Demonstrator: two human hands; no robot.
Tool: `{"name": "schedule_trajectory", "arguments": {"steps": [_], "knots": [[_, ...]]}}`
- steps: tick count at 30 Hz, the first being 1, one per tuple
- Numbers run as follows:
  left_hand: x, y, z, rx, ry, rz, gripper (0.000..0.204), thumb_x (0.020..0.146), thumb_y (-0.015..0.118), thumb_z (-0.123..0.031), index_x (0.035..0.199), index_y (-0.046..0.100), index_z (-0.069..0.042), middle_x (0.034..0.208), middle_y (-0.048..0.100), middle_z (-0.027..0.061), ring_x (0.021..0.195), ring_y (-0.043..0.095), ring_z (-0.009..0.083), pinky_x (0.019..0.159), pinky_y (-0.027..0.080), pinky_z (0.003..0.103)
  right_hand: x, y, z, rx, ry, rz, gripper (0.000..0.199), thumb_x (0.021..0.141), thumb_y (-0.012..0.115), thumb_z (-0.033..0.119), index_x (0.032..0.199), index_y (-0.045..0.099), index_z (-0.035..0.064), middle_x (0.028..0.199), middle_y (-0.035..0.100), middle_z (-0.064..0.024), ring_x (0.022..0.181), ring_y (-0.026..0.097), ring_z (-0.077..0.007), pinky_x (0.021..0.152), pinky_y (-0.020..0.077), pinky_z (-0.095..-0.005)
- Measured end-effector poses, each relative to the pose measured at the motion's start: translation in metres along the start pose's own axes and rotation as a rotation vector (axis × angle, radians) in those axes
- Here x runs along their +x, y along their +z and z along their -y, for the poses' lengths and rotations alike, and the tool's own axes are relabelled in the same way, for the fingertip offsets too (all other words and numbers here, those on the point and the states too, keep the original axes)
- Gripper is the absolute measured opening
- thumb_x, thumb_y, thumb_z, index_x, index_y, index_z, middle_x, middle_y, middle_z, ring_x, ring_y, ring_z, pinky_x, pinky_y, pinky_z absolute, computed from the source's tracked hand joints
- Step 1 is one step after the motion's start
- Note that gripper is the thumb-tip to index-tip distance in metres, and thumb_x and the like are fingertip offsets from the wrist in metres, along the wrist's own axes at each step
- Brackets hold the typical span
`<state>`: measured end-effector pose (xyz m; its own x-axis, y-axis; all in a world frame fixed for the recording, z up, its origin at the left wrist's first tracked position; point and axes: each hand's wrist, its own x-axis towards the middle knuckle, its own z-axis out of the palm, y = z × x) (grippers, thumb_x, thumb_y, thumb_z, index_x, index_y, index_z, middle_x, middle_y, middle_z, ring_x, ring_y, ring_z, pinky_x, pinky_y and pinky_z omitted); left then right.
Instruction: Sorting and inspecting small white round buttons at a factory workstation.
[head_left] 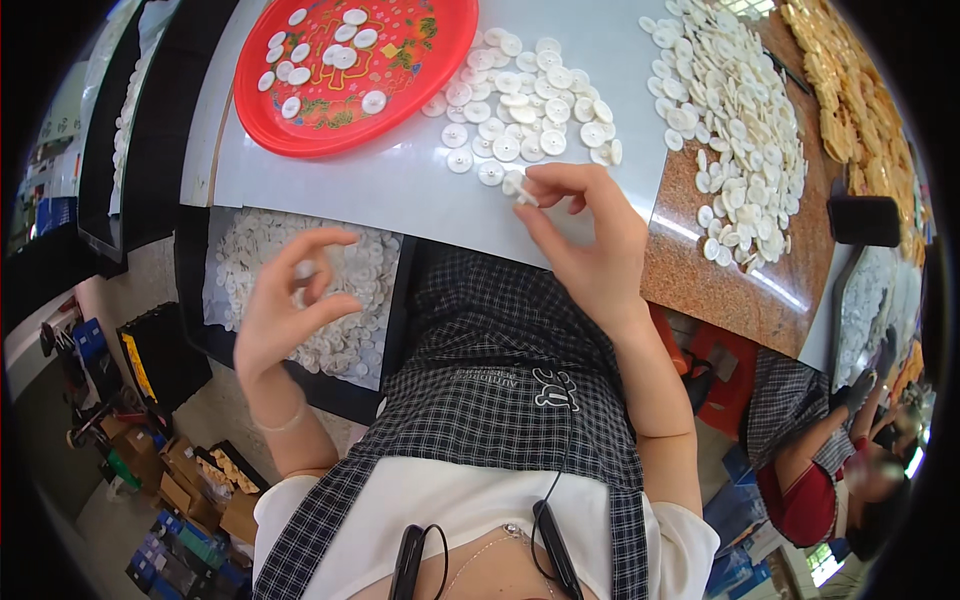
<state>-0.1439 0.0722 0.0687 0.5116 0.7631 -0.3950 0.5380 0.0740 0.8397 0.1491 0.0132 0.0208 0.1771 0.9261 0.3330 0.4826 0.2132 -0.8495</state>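
My right hand (597,245) pinches a small white plastic disc with a short stem (517,186) between thumb and fingertips. It is just above the near edge of a loose pile of similar white discs (522,105) on the grey tabletop. My left hand (290,305) is raised over an open bin (392,330) full of small white pieces. Its thumb and forefinger stand well apart, and no piece shows gripped between their tips. Beyond it, a red round tray (300,148) with a printed pattern carries several white discs (343,57) lying spread out.
A larger heap of white discs (740,150) covers part of the brown speckled surface to the right. Past it lie many yellowish pieces (835,80) and a black phone-like object (863,220). Another person (815,480) wearing dark gloves works at the far right. Boxes (185,480) stand at lower left.
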Motion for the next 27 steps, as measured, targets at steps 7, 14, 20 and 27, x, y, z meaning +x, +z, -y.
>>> {"name": "schedule_trajectory", "arguments": {"steps": [7, 14, 20, 27], "knots": [[0.044, 0.089, -0.012, -0.544, 0.103, 0.031, 0.038, 0.085, 0.073, -0.005, 0.121, 0.062, -0.004, 0.072, 0.041, -0.0077, 0.065, 0.039, 0.0015, 0.059, 0.035, 0.017, -0.009, 0.015, 0.018, -0.116, -0.394, 0.092, 0.042, 0.072, 0.079, -0.004, 0.109, 0.063, 0.01, 0.093, 0.071, -0.0011, 0.076, 0.065, -0.0206, 0.073, 0.0457, -0.0315], [0.042, 0.081, -0.014, -0.441, 0.172, -0.077, 0.033, 0.082, 0.077, -0.001, 0.111, 0.063, -0.003, 0.082, 0.046, -0.0073, 0.069, 0.042, 0.0004, 0.062, 0.038, 0.014, 0.0, 0.007, 0.012, -0.09, -0.111, 0.003, 0.044, 0.069, 0.082, 0.0, 0.109, 0.063, 0.0053, 0.097, 0.067, -0.0077, 0.086, 0.063, -0.0218, 0.075, 0.0491, -0.0316], [0.047, 0.08, -0.021, -0.402, 0.223, -0.092, 0.032, 0.08, 0.077, 0.002, 0.109, 0.064, -0.004, 0.08, 0.044, -0.0072, 0.066, 0.039, -0.0002, 0.059, 0.036, 0.014, 0.001, 0.005, -0.003, -0.288, -0.061, 0.109, 0.032, 0.071, 0.082, 0.004, 0.099, 0.066, 0.0025, 0.092, 0.065, -0.0076, 0.082, 0.062, -0.0222, 0.074, 0.0521, -0.0333], [0.052, 0.085, -0.023, -0.329, 0.301, -0.113, 0.031, 0.08, 0.077, 0.002, 0.108, 0.064, -0.004, 0.078, 0.042, -0.0064, 0.062, 0.037, -0.0008, 0.055, 0.033, 0.014, 0.0, 0.004, 0.006, -0.243, 0.027, 0.096, 0.031, 0.072, 0.081, 0.001, 0.099, 0.066, 0.0029, 0.091, 0.065, -0.0063, 0.079, 0.062, -0.0188, 0.071, 0.0498, -0.0287]]}}
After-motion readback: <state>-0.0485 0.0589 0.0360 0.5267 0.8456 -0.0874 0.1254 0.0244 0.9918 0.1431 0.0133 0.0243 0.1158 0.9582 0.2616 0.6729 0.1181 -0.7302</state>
